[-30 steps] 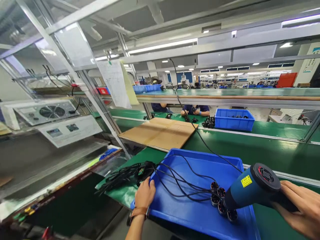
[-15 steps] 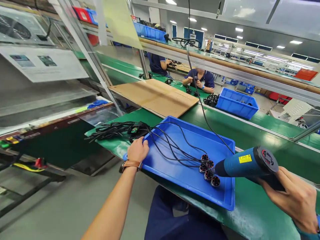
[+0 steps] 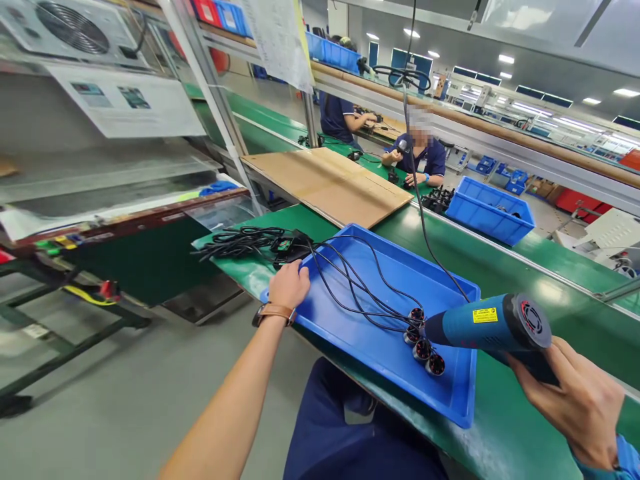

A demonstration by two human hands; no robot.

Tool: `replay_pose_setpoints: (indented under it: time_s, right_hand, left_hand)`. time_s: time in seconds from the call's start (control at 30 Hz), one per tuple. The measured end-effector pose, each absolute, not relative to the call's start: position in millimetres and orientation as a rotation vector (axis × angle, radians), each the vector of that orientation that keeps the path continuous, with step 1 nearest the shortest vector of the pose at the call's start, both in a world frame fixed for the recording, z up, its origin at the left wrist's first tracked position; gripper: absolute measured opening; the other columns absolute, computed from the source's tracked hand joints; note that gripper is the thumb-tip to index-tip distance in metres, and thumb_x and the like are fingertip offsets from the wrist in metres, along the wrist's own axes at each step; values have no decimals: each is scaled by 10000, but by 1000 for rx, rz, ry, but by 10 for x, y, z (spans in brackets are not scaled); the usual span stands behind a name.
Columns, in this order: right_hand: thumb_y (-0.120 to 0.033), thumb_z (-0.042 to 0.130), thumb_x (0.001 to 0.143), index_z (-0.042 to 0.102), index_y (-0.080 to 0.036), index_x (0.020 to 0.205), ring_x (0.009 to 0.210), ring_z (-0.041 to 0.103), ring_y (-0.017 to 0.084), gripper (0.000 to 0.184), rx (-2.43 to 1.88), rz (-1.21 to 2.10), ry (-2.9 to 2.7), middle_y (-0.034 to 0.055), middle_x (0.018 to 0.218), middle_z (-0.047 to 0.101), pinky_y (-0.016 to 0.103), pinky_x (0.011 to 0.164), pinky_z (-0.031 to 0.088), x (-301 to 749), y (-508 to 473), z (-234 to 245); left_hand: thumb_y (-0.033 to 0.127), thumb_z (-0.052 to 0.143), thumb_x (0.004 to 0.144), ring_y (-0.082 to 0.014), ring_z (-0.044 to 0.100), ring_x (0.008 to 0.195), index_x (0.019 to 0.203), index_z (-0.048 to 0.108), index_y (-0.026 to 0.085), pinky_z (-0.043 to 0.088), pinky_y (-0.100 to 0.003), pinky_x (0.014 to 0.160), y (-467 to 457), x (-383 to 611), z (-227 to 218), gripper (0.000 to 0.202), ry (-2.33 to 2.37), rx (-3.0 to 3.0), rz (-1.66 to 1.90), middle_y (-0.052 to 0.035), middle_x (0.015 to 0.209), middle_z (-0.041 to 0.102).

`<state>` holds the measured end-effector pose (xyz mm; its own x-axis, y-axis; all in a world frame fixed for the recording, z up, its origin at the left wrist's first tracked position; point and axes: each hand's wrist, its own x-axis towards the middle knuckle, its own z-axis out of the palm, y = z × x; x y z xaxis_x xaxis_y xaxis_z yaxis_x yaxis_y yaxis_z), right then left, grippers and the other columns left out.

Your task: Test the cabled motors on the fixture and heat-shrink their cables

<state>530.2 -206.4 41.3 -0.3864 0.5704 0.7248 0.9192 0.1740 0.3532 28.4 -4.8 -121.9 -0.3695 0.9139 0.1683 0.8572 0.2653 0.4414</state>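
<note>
My right hand (image 3: 583, 393) is wrapped round the handle of a blue heat gun (image 3: 463, 328), held sideways with its black nozzle pointing left. The nozzle's tip is close over several small round motors (image 3: 423, 349), clustered in the right part of a shallow blue tray (image 3: 375, 363). Thin black cables (image 3: 353, 283) run from the motors across the tray and over its left rim. At that left rim my left hand (image 3: 290, 285) is closed on the tray's edge; its fingertips are partly hidden. Beside it lies a bundle of black cables (image 3: 245, 244).
A brown board (image 3: 333, 183) lies behind the tray on the green bench (image 3: 510, 400). Farther right stands a blue bin (image 3: 493, 210) with dark parts. The heat gun's cord (image 3: 425, 227) hangs from above. Two people sit across the bench; a metal post (image 3: 210, 87) rises at left.
The view has shifted left, so the scene sits farther right. My right hand keeps the heat gun at the motors, its nozzle slightly closer over them. My left hand stays at the tray's rim.
</note>
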Motion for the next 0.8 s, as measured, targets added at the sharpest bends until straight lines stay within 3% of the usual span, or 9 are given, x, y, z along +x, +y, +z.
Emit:
replay_pose_setpoints:
  time_s: [0.4,0.8]
  right_hand:
    - [-370,744,901,748,-203,1046,709,696,176,221,-1434,-1045,-2012,35,935,791,291,604,396,5271,-2057,371]
    - [-350,753,883,740,-191,1045,687,686,164,227,-1409,-1047,-2015,24,880,777,277,623,417,5241,-2038,400]
  left_hand:
    - [317,352,1021,-361,608,1340,1448,589,55,487,-493,1110,-56,283,-1230,554,2397,1664,745,-249,1429,661]
    - [316,328,1019,-372,587,1369,1465,569,37,460,-495,1140,-88,324,-1140,578,2389,1640,717,-254,1464,636]
